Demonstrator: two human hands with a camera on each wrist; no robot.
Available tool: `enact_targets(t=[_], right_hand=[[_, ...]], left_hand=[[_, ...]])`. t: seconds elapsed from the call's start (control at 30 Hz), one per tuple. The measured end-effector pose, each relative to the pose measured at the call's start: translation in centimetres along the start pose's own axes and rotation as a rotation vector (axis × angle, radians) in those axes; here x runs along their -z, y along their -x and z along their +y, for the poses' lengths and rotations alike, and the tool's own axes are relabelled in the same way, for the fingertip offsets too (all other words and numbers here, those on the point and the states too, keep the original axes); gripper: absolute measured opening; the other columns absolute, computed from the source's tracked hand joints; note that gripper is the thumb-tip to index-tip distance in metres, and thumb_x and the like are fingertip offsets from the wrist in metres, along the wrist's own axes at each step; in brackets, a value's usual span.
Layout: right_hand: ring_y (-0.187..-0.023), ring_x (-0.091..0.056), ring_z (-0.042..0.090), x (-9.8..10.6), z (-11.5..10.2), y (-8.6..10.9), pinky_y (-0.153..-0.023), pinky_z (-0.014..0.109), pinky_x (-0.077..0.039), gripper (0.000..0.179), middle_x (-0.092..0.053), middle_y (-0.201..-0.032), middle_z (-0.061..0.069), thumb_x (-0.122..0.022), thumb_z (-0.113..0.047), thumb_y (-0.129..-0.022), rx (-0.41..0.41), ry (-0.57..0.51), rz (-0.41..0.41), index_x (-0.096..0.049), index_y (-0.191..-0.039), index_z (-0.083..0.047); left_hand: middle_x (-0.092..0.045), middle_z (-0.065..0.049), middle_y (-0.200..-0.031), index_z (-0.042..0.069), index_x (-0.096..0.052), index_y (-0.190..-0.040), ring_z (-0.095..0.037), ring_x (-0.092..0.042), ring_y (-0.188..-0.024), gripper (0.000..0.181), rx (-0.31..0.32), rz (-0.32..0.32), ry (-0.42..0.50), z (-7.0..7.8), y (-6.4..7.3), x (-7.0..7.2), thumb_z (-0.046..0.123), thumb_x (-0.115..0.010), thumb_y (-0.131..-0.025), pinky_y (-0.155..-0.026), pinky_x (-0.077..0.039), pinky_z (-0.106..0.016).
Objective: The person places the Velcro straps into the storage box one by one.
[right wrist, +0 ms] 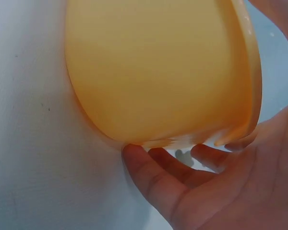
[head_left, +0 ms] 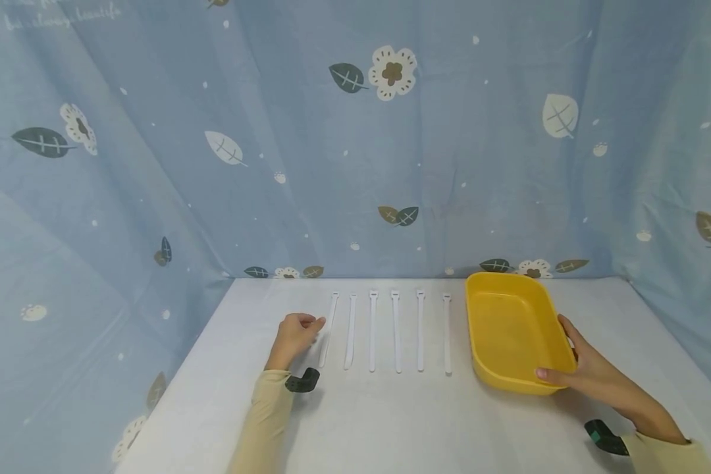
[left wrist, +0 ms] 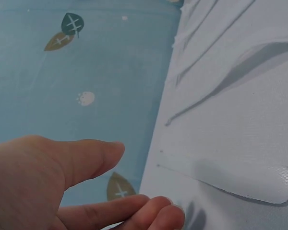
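In the head view my left hand hovers at the left end of a row of white plastic straps, beside the leftmost strap. Its thumb and fingers are apart with nothing between them in the left wrist view, where a strap's rounded, textured end lies to the right of the fingertips. On the right, my right hand grips the near right corner of a yellow plastic basin. Fingers press against the basin's outer wall in the right wrist view.
Several more white straps, among them a middle strap and the rightmost strap, lie parallel on the white table. A blue patterned curtain borders the table at the back and sides.
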State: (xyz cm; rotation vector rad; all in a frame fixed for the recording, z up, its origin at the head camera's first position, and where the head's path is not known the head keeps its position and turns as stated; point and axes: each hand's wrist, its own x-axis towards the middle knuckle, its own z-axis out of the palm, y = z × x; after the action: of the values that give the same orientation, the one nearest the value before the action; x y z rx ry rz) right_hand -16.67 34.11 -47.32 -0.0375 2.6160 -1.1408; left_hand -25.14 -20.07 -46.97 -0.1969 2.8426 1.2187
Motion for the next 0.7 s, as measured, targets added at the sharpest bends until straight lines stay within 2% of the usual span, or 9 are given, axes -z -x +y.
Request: enact_targets(t=[0.2,0.33,0.53,0.7], right_hand=[[-0.132,-0.046,0.053,-0.18,0.02,0.15,-0.101,0.080,-0.041,0.128,-0.013,-0.162,0.043,-0.074,-0.042,-0.092,0.021,-0.015,0.005,0.027,-0.158,-0.002],[-0.135,-0.036,0.055,-0.22,0.12,0.11,-0.104,0.085,-0.029,0.130,-0.003,-0.164,0.042,-0.075,-0.041,-0.091,0.008,-0.051,-0.008,0.030,-0.158,-0.007],[-0.140,-0.025,0.056,-0.51,0.40,0.40,-0.103,0.088,-0.024,0.129,0.010,-0.166,0.039,-0.076,-0.035,-0.090,0.076,-0.096,-0.018,0.030,-0.159,-0.009],[-0.145,-0.016,0.060,-0.54,0.28,0.28,-0.104,0.088,-0.022,0.130,0.015,-0.165,0.038,-0.076,-0.035,-0.089,0.069,-0.090,-0.012,0.030,-0.158,-0.008]], left_hand=[[-0.076,-0.021,-0.106,-0.008,-0.069,-0.120,-0.018,-0.072,-0.080,0.043,-0.001,-0.012,0.017,0.04,-0.01,-0.34,0.029,-0.066,-0.100,-0.076,-0.062,-0.037],[-0.076,-0.018,-0.099,-0.008,-0.070,-0.116,-0.018,-0.071,-0.078,0.038,0.007,-0.016,0.024,0.15,-0.06,-0.50,0.027,-0.067,-0.100,-0.071,-0.060,-0.033],[-0.075,-0.015,-0.091,-0.007,-0.071,-0.110,-0.019,-0.070,-0.075,0.033,0.030,-0.013,-0.001,0.10,0.10,-0.74,0.024,-0.067,-0.098,-0.068,-0.058,-0.032],[-0.075,-0.015,-0.088,-0.006,-0.073,-0.106,-0.019,-0.070,-0.074,0.031,0.015,-0.008,-0.023,0.07,0.16,-0.91,0.022,-0.069,-0.097,-0.068,-0.058,-0.033]])
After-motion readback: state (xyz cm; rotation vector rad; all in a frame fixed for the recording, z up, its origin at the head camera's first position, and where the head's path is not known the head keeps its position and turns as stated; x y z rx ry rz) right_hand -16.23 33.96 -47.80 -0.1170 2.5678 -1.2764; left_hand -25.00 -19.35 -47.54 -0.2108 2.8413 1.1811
